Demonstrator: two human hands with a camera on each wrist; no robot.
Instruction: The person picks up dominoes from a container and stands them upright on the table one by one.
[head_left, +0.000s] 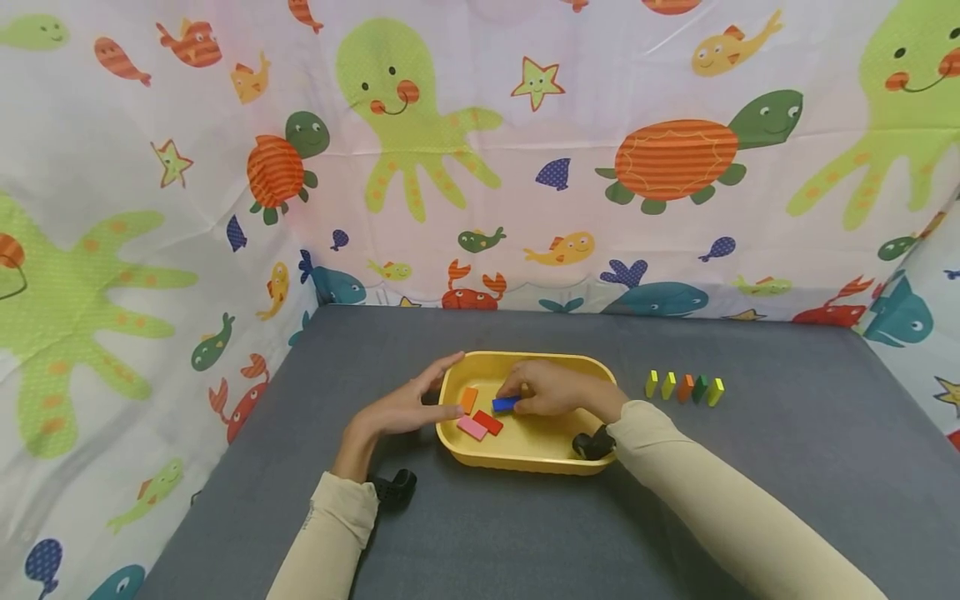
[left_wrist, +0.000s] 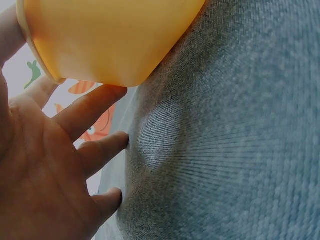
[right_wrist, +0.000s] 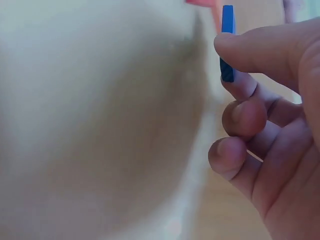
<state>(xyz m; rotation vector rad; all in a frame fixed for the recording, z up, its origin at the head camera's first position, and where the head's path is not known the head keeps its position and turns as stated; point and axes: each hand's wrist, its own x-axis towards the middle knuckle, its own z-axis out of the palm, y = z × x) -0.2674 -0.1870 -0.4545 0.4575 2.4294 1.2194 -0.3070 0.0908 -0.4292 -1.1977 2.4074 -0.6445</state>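
Observation:
A yellow plastic tub stands on the grey cloth. Inside it, my right hand pinches a blue domino between thumb and fingers. The right wrist view shows the blue domino on edge, the other fingers curled below it. Left of it in the tub lie an orange domino, a red domino and a pink domino. My left hand rests at the tub's left end, thumb over the rim. In the left wrist view its fairly straight fingers spread against the tub's outer wall.
Right of the tub, several dominoes stand upright in a row: yellow dominoes, an orange one and a green one. A sea-animal printed curtain borders the table at the back and sides.

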